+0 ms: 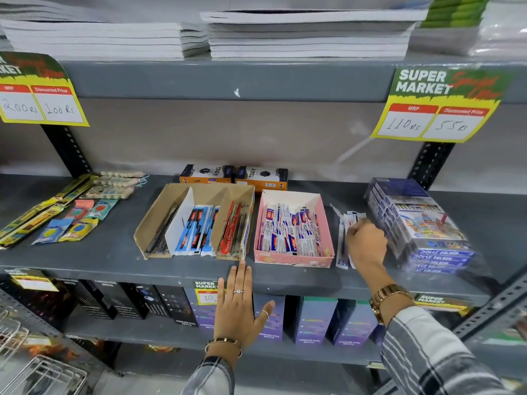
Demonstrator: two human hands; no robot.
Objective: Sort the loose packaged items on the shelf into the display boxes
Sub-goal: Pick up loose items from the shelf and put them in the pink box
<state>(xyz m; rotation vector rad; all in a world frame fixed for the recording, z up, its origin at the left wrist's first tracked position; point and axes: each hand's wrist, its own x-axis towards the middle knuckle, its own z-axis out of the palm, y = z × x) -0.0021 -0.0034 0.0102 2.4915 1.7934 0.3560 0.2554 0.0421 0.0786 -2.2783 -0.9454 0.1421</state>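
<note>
Loose packets [346, 238] are gripped by the right hand [366, 243] beside the pink box [293, 259]; the left hand [238, 305] is held open at the shelf [114, 252] edge.

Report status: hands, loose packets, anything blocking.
Right hand on loose white packets beside pink box, grip unclear. Left hand open, flat at shelf edge. Colour-pencil stack close right; nothing blocking.
</note>
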